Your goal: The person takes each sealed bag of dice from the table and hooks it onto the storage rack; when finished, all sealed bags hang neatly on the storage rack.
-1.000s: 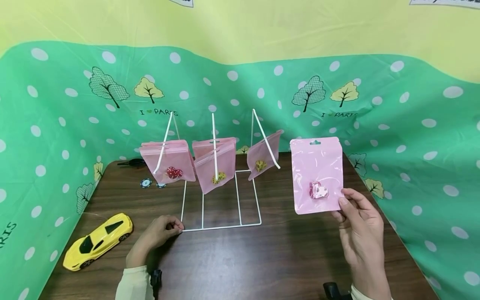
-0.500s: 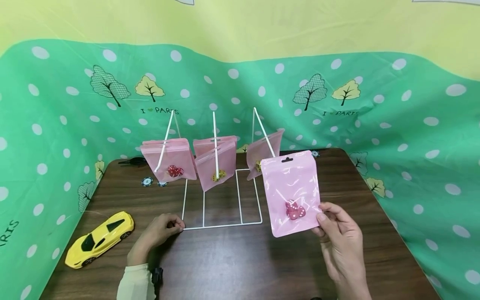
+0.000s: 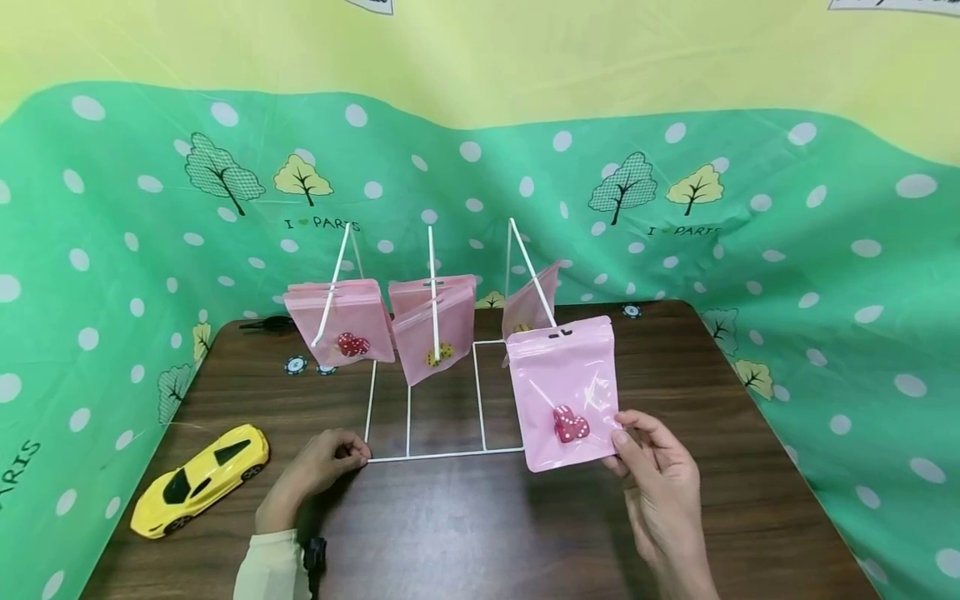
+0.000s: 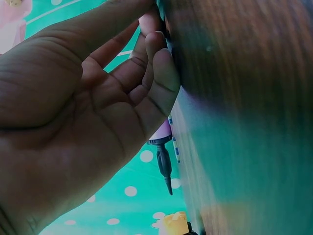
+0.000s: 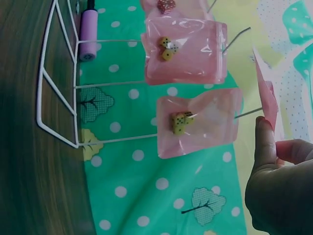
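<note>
My right hand [image 3: 663, 492] pinches the lower right edge of a pink zip pouch [image 3: 540, 375] with red dice [image 3: 570, 425] inside. The pouch's hang hole overlaps the tip of the right hook on a white wire rack [image 3: 446, 455]; in the right wrist view the pouch [image 5: 266, 93] shows nearly edge-on, right by that tip. My left hand [image 3: 318, 467] grips the rack's front left corner between thumb and fingers. Pink pouches hang on all hooks: red dice in the left one [image 3: 337, 308], yellow dice in the middle one [image 3: 420, 342]. The right one [image 5: 200, 127], with yellow dice, is partly hidden in the head view.
A yellow toy car [image 3: 198, 482] stands on the wooden table [image 3: 450, 533] at the left. Poker chips [image 3: 296, 365] lie behind the rack's left side, another chip [image 3: 632, 311] at the back right. A pump with a dark nozzle [image 4: 165, 166] lies at the back left. Patterned cloth walls enclose the table.
My right hand has carried the pouch leftward, from right of the rack to the front of its right hook, now covering part of the pouch hanging there. My left hand has stayed at the corner.
</note>
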A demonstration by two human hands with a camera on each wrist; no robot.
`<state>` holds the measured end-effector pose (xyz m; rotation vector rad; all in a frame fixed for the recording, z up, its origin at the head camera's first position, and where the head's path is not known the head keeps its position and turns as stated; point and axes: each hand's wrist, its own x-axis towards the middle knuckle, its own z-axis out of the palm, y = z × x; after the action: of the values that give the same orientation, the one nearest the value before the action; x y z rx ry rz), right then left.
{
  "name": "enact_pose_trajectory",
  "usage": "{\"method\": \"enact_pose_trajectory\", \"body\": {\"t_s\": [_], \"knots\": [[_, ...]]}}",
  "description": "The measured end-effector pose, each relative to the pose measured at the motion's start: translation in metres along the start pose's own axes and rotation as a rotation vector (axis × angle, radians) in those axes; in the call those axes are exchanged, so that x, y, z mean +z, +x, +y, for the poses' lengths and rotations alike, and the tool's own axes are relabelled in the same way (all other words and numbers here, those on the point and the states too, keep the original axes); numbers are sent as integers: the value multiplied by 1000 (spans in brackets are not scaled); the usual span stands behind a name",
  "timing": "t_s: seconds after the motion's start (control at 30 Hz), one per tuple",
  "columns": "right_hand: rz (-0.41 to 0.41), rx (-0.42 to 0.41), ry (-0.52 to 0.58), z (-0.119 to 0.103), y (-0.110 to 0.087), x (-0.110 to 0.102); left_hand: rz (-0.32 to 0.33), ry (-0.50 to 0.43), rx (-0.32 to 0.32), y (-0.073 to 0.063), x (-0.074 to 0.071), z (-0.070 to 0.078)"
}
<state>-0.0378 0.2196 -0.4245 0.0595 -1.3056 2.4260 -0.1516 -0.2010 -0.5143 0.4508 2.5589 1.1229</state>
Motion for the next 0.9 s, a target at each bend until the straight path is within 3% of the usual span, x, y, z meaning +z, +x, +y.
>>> {"method": "enact_pose_trajectory", "body": {"t_s": [0.33, 0.6, 0.9], "knots": [[69, 59, -51, 13, 4, 5, 7, -2, -12, 0, 0, 0], [28, 24, -4, 19, 15, 13, -4, -4, 7, -1, 2, -2], [40, 26, 44, 19, 12, 12, 3, -13, -24, 1, 2, -2]]}}
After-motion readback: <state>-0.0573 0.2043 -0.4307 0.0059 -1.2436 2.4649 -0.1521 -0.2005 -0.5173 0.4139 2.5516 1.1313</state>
